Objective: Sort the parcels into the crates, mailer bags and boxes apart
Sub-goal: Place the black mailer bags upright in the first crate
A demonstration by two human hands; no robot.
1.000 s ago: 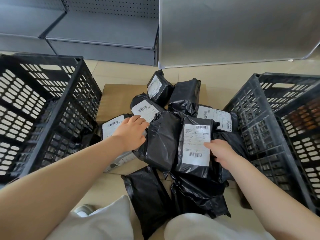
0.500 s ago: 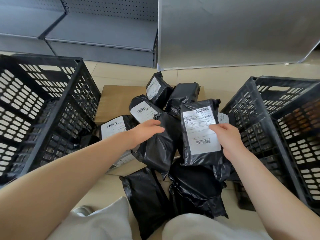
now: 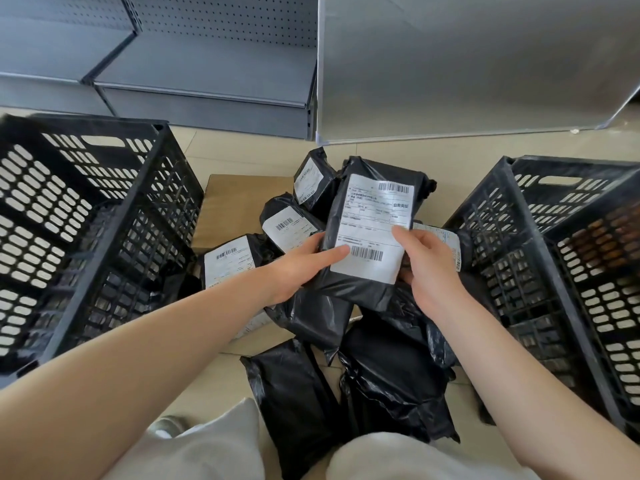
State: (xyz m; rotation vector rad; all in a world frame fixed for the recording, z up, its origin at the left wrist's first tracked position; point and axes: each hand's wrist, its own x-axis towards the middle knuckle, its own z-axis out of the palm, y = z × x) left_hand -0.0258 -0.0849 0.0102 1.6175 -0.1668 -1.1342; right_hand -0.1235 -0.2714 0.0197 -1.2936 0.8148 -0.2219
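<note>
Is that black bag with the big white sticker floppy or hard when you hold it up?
Probably a bit of both. The mailer bag keeps a blocky shape between the left hand and right hand, so something firm seems inside. Its wrinkled plastic looks loose and likely slippery.

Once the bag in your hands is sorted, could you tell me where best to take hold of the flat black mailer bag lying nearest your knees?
Probably by its near short end, from above. The flat black mailer bag lies alone on the floor, label-less side up, beside the pile, so that end looks free; fingers could likely pinch the loose plastic there.
</note>
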